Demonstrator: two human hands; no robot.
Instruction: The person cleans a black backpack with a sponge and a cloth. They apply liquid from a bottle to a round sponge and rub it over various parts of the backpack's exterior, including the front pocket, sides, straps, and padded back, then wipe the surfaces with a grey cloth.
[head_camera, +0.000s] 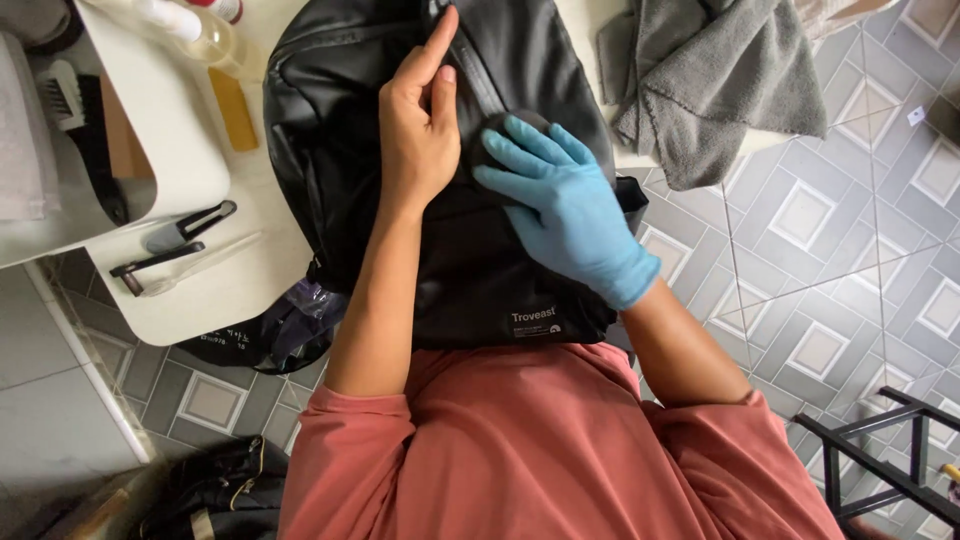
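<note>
I see a black backpack (440, 200) lying across a white surface (250, 270) and overhanging its near edge toward the lap of the person in the pink shirt (540, 450).

Left hand (420, 130): bare, resting flat on the upper panel of the backpack. The index finger is extended along the zipper line (480, 70); the remaining fingers are curled loosely and enclose nothing. I judge this hand is placed to pin the fabric down and keep it taut.

Right hand (565, 205): wears a blue glove. Its fingers are spread and pressed over a dark round pad (495, 135), which is trapped between the palm and the backpack just right of the left hand. The pad is mostly covered, so I cannot tell its material. I judge the glove is worn to keep whatever the pad carries off the skin.

Surroundings: a grey towel (710, 85) hangs over the far right corner of the surface, within reach of the gloved hand. At left, well apart from both hands, lie a black-bristled brush (85, 120), a small black clip tool (185, 230) and a yellow stick (232, 110). Another dark bag (215, 490) sits on the tiled floor (830, 250).
</note>
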